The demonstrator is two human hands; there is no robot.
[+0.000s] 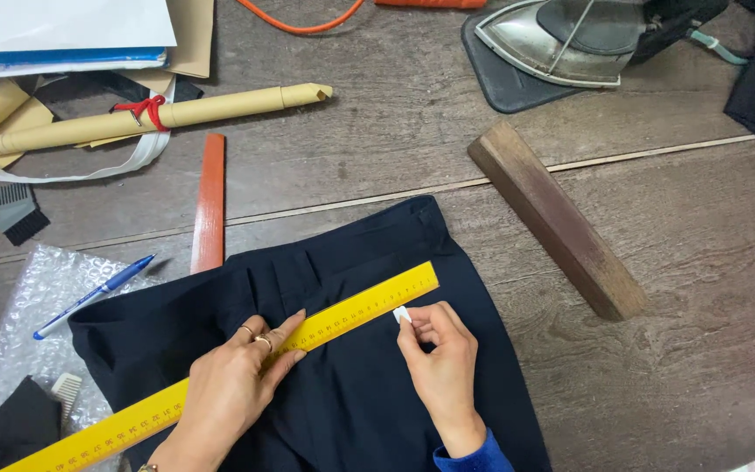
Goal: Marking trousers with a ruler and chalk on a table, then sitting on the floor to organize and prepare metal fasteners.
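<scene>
Left hand: flat, palm down, fingers spread on the yellow ruler; pressing it onto the cloth, nothing clasped. Rings on two fingers.
Right hand: fingers pinched together on a small white piece of tailor's chalk; chalk tip sits at the ruler's lower edge, near its 2 o'clock end.
Yellow ruler: lies diagonally, from 8 o'clock low at the frame's bottom edge up toward 2 o'clock; rests on the fabric over most of its length.
Navy fabric: dark garment spread flat on the wooden table, centre-bottom of view; folds visible at 12 o'clock of the left hand.
Wooden block: dark, long, at 1 o'clock of the right hand, well apart from the fabric edge.
Iron: on its dark mat, at 12 to 1 o'clock, top of view.
Orange-red stick: upright in frame, at 12 o'clock of the left hand, lower end touching the fabric's top edge.
Blue pen: on bubble wrap, at 10 o'clock of the left hand.
Rolled paper: tied with red cord, at 11 o'clock, top left.
</scene>
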